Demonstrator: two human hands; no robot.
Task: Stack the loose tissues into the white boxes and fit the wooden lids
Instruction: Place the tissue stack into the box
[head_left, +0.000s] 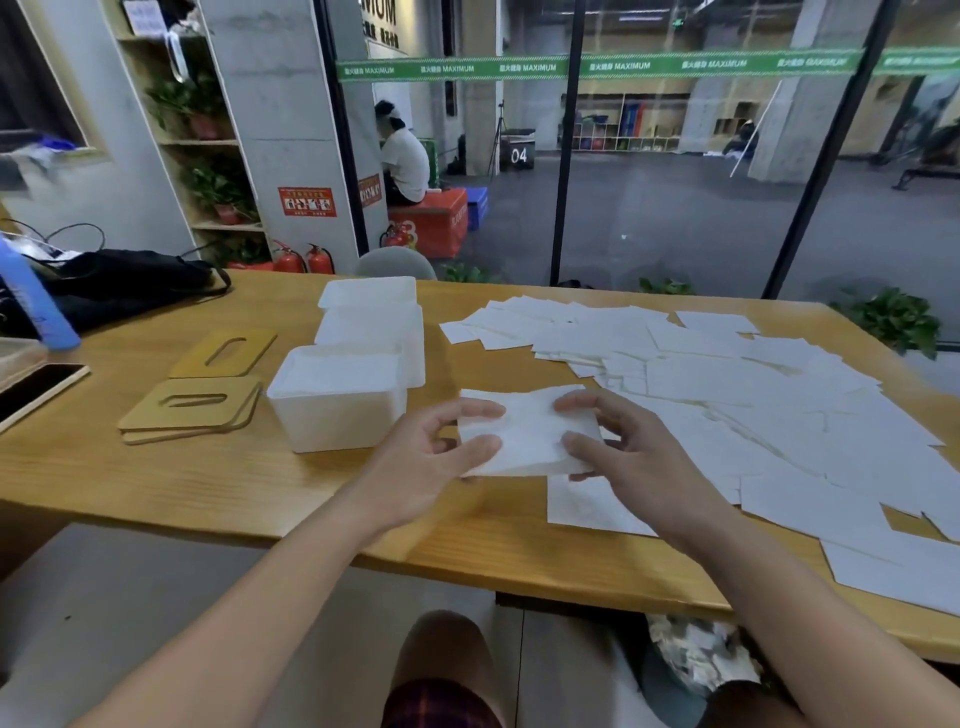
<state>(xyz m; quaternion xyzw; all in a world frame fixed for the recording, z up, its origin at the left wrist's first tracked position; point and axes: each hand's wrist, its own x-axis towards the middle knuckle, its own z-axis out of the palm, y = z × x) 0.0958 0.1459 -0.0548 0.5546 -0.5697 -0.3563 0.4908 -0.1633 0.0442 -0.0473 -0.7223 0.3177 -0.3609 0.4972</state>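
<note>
A: Item one?

B: Tissue (527, 434), held just above the tabletop (208, 483) by both hands. Left hand (431, 467) pinched its left edge, fingers curled; right hand (623, 452) pinched the right edge likewise.

A: Its lie?

B: Long axis ran left to right, between the hands.

A: Destination?

B: Nearest box (337, 400), just left of the tissue, open-topped. Left hand was nearer it. Whether it already held tissues: probably, but the view was too pale to confirm.

A: Remainder?

B: Loose tissues (753, 395) spread to the right; lids (192, 408) stacked left of the box, not yet fitted.
</note>
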